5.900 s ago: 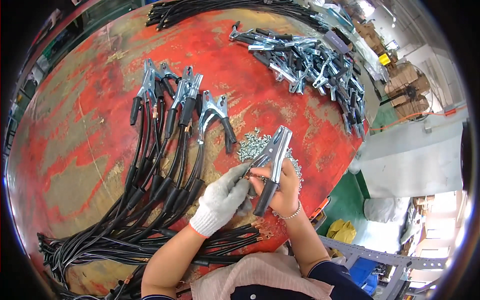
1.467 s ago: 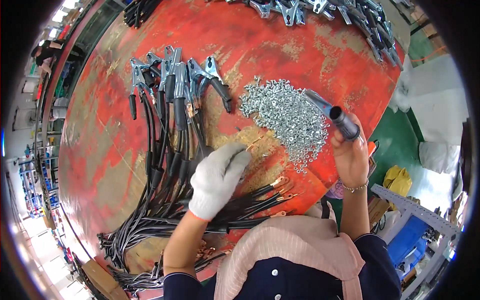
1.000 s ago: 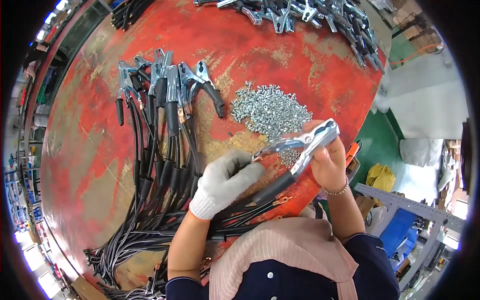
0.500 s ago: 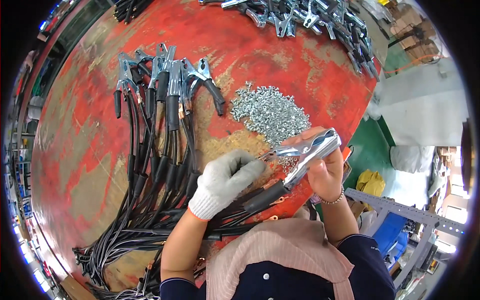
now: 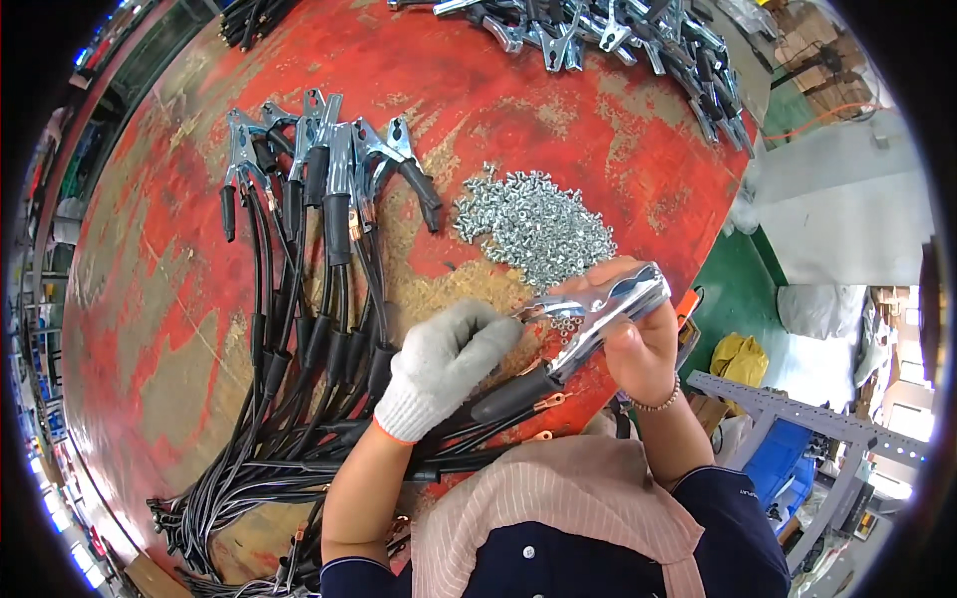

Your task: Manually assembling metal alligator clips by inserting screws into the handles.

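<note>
Head view: both hands (image 5: 449, 359) (image 5: 643, 349) hold a clamp (image 5: 585, 349) over the scuffed red table (image 5: 150, 329) beside green floor (image 5: 736, 289).

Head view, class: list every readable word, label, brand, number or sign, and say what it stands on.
Right sleeve: a tiny light marking, too small to read surely.
Clamp in the right hand: no lettering visible.
Elsewhere: none legible.

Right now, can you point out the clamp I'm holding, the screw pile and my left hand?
Clamp (image 5: 590, 340): head view, on the silver metal of its lower arm.
Screw pile (image 5: 538, 227): head view, on the middle of the heap.
Left hand (image 5: 436, 364): head view, on its gloved back.
</note>
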The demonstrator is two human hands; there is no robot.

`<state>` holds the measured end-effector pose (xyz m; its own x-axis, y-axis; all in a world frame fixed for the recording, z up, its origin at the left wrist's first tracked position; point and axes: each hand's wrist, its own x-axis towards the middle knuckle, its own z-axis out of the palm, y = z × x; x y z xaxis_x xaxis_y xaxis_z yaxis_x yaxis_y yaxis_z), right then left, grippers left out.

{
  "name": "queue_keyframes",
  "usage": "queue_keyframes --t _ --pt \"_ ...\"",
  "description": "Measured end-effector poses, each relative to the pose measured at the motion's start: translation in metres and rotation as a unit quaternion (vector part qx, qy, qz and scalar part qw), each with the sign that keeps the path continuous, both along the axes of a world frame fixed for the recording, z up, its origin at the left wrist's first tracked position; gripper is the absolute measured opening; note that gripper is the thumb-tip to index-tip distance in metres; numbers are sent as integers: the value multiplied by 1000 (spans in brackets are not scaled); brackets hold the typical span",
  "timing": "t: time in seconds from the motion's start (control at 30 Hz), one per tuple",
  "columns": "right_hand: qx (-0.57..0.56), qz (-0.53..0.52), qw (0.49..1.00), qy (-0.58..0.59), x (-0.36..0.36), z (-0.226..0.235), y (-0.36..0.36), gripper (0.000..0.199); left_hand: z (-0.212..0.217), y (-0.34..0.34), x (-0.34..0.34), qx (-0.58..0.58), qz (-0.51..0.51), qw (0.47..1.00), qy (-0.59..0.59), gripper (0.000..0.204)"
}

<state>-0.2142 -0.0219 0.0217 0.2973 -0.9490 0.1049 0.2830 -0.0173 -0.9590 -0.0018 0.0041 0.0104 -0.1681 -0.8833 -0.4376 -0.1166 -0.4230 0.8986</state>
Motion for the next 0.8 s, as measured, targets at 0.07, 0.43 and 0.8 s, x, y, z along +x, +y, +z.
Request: queue_keyframes --t 0.07,0.43,0.8 --pt "-20 -3 1000 -6 0 1 0 47 4 0 -1 8 -2 1000 0 25" --pt "59 -37 996 -51 5 -13 -40 40 8 -27 5 -182 1 982 -58 25" --pt "-383 153 726 551 17 -52 -26 9 -7 -20 10 20 80 986 148 27"
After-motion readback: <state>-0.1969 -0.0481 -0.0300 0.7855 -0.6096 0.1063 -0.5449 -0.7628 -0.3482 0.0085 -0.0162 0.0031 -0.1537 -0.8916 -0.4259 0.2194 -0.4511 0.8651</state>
